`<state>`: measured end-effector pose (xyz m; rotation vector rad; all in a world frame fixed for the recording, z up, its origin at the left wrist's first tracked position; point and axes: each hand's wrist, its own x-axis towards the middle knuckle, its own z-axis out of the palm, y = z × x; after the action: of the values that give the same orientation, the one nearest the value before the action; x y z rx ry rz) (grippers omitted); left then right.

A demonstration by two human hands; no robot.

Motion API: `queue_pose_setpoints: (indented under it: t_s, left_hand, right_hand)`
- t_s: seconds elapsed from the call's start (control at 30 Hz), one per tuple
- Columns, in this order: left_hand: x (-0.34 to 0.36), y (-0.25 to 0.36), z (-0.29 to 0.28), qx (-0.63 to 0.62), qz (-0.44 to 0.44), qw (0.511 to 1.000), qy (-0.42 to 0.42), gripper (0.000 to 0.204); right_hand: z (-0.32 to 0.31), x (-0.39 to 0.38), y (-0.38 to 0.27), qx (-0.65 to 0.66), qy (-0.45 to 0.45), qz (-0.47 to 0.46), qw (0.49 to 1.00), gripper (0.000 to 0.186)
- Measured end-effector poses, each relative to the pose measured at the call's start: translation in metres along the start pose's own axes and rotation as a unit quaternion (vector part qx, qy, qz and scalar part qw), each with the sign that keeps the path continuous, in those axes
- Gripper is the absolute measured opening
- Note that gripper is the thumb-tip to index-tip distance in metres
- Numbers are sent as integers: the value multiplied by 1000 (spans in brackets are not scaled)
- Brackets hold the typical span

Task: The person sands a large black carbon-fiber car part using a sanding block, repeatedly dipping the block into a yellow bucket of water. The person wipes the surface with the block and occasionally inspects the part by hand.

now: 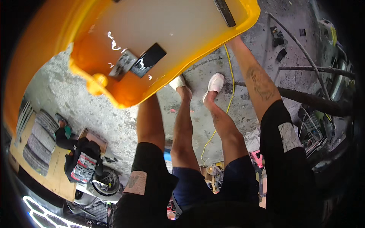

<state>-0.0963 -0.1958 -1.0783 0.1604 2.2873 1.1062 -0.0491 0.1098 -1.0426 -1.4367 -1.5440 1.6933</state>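
A large yellow tub (213, 47) fills the upper part of the view, above the floor and in front of my shoes. Cloudy liquid (163, 22) lies in it. Towards its near left corner are a black rectangular piece (154, 57) and a grey speckled block (123, 64), side by side. A dark bar (225, 13) leans at the right inner wall. My left forearm (151, 119) runs up under the near rim, and my right forearm (253, 72) reaches the rim's right side. Both hands grip the tub from beneath; its wall hides their fingers.
A yellow cable (230, 79) trails along the rough grey floor beside my right white shoe (215, 83). At the left, a person (81, 159) bends near stacked tyres (40, 140) and a motorbike wheel (108, 182). Dark pipes (311, 99) and metal parts crowd the right.
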Motion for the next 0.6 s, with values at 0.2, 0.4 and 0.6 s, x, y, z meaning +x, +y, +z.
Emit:
queue_pose_setpoints:
  t_s: [0.2,0.4,0.6]
  left_hand:
    - [-2,-63,62,-32,-23,999,-9,35]
    - [-27,-91,96,-70,-38,997,-11,33]
    - [-57,-101,100,-104,-45,994,-10,31]
  right_hand:
    - [24,30,84,31,-5,-4,1000,50]
    - [45,32,129,41,-24,-11,999,48]
    - [47,14,148,52,-34,-15,998,46]
